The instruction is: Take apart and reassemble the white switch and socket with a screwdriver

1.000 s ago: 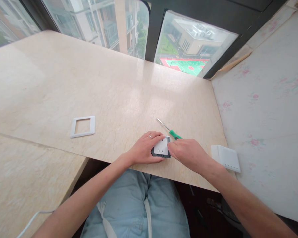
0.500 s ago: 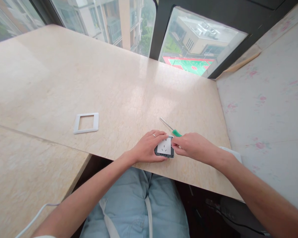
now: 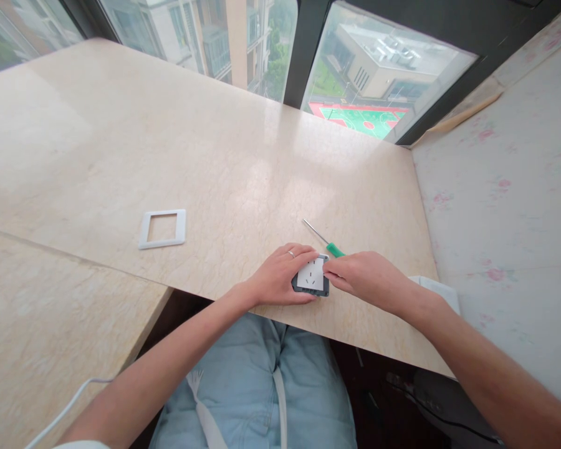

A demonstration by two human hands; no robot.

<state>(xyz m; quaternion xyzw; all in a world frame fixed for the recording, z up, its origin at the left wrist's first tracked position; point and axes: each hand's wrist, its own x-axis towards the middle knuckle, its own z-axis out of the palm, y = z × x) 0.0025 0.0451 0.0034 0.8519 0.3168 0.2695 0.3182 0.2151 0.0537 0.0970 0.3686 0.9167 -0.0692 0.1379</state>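
A socket module (image 3: 310, 275) with a white face and dark grey edges rests near the counter's front edge. My left hand (image 3: 283, 274) grips it from the left, fingers over the top and thumb along the bottom. At its right edge my right hand (image 3: 355, 274) is closed in a pinch; whatever is between the fingertips is hidden. Just beyond my right hand lies a screwdriver (image 3: 333, 249) with a green handle, its metal shaft pointing away to the upper left.
A white rectangular frame (image 3: 181, 228) lies on the stone-patterned counter (image 3: 206, 168) to the left. Behind my right forearm is a white object (image 3: 442, 293), partly hidden. A white cable (image 3: 70, 402) runs at the lower left. Windows and a flowered wall border the counter.
The view has shifted slightly. My left hand still grips the socket module, and my right fingers at its right edge have changed their pose a little.
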